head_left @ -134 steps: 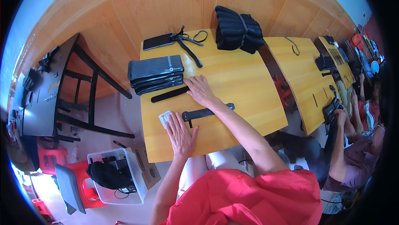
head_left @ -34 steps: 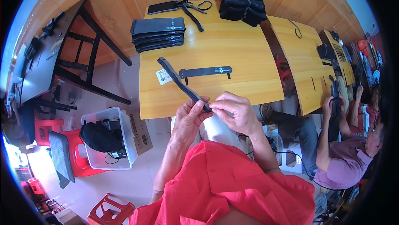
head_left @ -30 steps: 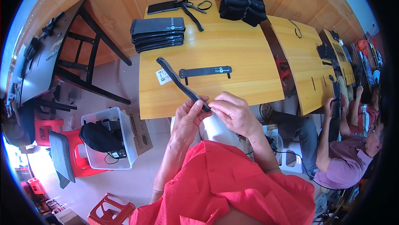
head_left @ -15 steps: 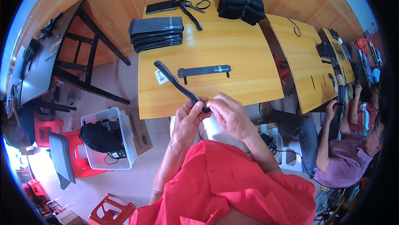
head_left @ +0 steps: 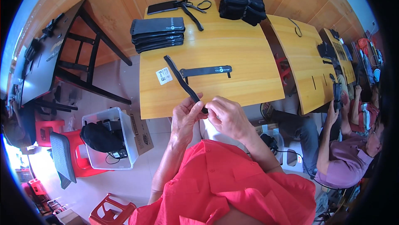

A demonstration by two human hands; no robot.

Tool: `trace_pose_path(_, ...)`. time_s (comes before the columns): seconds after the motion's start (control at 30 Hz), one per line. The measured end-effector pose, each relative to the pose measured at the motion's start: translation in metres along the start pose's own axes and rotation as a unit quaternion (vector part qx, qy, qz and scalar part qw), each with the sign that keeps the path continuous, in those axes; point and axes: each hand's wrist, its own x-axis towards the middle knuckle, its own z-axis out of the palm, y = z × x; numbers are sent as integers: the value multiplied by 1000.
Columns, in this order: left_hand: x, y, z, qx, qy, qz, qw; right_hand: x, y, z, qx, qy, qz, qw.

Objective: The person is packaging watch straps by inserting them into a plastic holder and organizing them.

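A long, narrow black strap (head_left: pixel 183 83) slants up from my hands over the near edge of the wooden table. My left hand (head_left: pixel 185 115) pinches it near its lower end between thumb and fingers. Close beside, my right hand (head_left: pixel 226 115) has its fingertips closed at that same end, which they partly hide. Beyond the hands lies a flat black band (head_left: pixel 208 71) with pale print and two short tabs along its near side. The strap's upper part passes in front of the band's left end. A white printed label (head_left: pixel 163 76) rests left of the strap.
On the table (head_left: pixel 249 88) are a stack of black sleeves (head_left: pixel 158 34), a dark phone-like slab (head_left: pixel 162 7), loose straps (head_left: pixel 193 15) and a tied black bundle (head_left: pixel 242 3). A clear bin (head_left: pixel 131 142) stands left, with red stools (head_left: pixel 112 210). A co-worker (head_left: pixel 345 158) sits right.
The strap's far end has swung up and to the right, uncovering more of the white label and crossing the band's left end. Both hands stay together at its lower end.
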Motion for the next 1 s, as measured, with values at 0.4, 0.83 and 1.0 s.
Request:
trace_pose_path(0.4, -36, 16, -2, 417, 128, 197, 878, -6, -7, 22, 260, -17, 133, 956)
trace_pose_path(0.83, -44, 38, -17, 571, 52, 104, 813, -19, -17, 37, 505, -86, 252, 821)
trace_pose_path(1.0, -46, 47, -19, 539, 13, 121, 834, -14, -20, 29, 523, -110, 229, 813)
